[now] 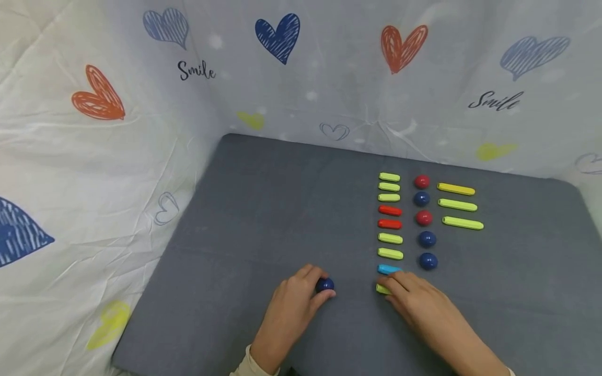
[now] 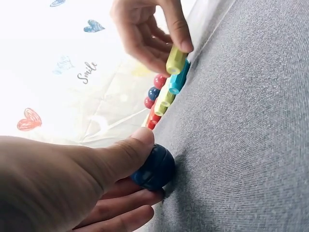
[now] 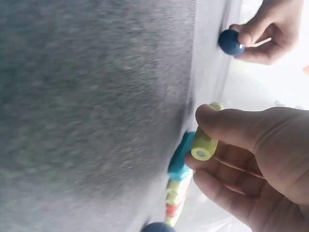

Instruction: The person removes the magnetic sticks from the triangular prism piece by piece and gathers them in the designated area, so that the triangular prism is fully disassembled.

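On the grey surface, my left hand (image 1: 292,305) pinches a glossy dark blue ball (image 1: 325,284) between thumb and fingers. The same ball (image 2: 157,167) appears large in the left wrist view, touching or very near the cloth. My right hand (image 1: 430,308) pinches a short yellow-green faceted stick (image 3: 205,143) at the near end of a column of short sticks. Just beyond it lies a light blue stick (image 1: 388,269). Fingers hide part of both short sticks in the head view.
Further up that column are yellow-green sticks (image 1: 390,238) and red sticks (image 1: 390,224). To the right stand a column of red balls (image 1: 424,218) and blue balls (image 1: 427,239), then longer yellowish sticks (image 1: 463,223). A white heart-printed cloth (image 1: 338,83) rises behind.
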`<state>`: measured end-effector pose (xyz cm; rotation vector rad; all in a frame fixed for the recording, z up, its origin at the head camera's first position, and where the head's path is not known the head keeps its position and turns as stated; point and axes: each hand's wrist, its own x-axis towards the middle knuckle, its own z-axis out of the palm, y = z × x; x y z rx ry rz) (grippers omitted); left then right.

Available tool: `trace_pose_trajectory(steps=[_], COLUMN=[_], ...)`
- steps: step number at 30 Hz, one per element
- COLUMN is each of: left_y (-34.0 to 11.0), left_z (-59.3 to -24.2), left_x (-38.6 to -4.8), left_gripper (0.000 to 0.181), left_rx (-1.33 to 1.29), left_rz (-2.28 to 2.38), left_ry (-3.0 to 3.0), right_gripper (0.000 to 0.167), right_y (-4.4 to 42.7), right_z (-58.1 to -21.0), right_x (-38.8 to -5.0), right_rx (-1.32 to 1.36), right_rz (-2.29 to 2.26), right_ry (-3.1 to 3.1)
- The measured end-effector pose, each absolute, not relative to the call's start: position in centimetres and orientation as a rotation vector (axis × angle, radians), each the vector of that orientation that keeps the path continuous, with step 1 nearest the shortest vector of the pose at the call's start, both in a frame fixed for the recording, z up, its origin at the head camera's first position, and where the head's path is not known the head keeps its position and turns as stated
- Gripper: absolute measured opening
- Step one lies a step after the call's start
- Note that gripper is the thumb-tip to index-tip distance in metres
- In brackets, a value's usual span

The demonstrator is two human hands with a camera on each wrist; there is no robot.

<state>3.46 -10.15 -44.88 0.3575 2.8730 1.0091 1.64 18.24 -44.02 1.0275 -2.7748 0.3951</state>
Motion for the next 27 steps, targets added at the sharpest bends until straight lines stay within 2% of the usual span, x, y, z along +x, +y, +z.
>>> trace_pose_trajectory(steps=[3, 19, 24, 25, 27], left_y=[-10.2, -10.0, -10.0, -10.0, -10.3], left_z=[-44.9, -45.2, -45.1, -45.0, -44.9], left_x=[3.5, 3.4, 3.4, 3.3, 3.4], left_gripper=[0.029, 0.029, 0.041, 0.046, 0.055], left_rx=[0.358, 0.381, 0.400, 0.408, 0.431], left_rz=[1.001, 1.011, 0.970, 0.954, 0.915], left_ry=[2.875, 2.882, 2.922, 2.940, 2.979], right_gripper=[0.040, 0.044, 0.028, 0.031, 0.047], right_y=[18.5, 18.6, 18.4, 18.2, 17.7], right_z=[-44.2, -45.2, -44.3, -44.1, -43.8], right_x=[1.8, 1.5, 1.2, 1.1, 1.0], right_rx=[0.995, 0.990, 0.987, 0.993, 1.014], right_rz=[0.346, 0.291, 0.362, 0.383, 0.408], right_ry=[-2.834, -2.816, -2.728, -2.704, -2.667])
